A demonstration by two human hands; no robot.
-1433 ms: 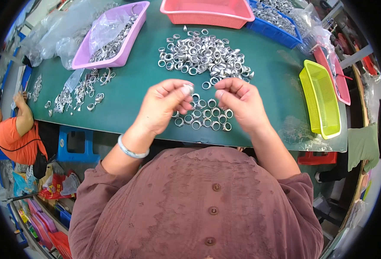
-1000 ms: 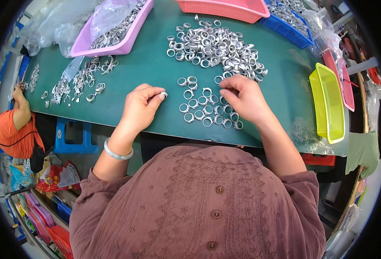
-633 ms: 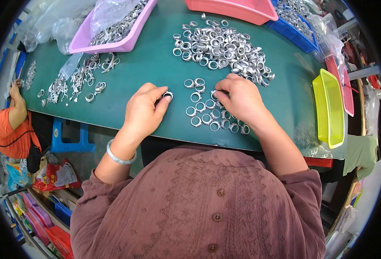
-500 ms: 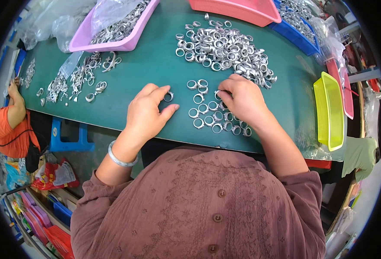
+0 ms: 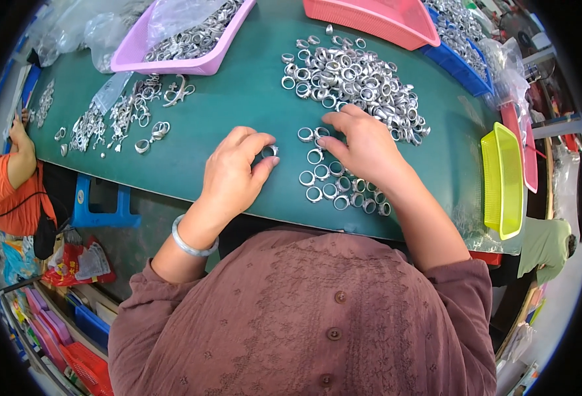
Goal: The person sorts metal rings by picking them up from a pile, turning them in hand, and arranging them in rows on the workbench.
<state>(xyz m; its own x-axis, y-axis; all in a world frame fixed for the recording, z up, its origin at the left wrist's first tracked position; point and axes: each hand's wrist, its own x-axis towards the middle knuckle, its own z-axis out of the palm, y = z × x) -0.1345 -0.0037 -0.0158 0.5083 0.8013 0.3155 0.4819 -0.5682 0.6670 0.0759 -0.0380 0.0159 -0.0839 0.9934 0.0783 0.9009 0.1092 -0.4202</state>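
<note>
Left hand [image 5: 238, 173] down on the green worktop [image 5: 238, 99] near its front edge, thumb and forefinger pinching one small silver metal ring [image 5: 269, 151], so that grip is clenched on the ring, which sits tilted between the fingertips just above the mat. It looks plain, shiny, round and open through the middle, the same kind as all the rest. Right hand [image 5: 363, 146] lies flat just beside it, fingers spread over the neat rows of silver rings [image 5: 334, 185] at the front edge; whether those fingers pinch anything I cannot tell, the palm hides it. The rows stand ring by ring, close and apart from the big loose heap of silver rings [image 5: 353, 76] toward the far edge, which reads as sorted pieces kept separate from unsorted stock, both within easy reach. Over by the left edge, a scatter of odd silver metal parts [image 5: 116, 122], and behind it a lilac plastic tray [image 5: 192, 65] with more metal. A pink plastic tray [image 5: 376, 20] sits at the far edge, a yellow-green plastic tray [image 5: 502, 181] at the right edge. A person in an orange top [image 5: 7, 191] works at the left end.
</note>
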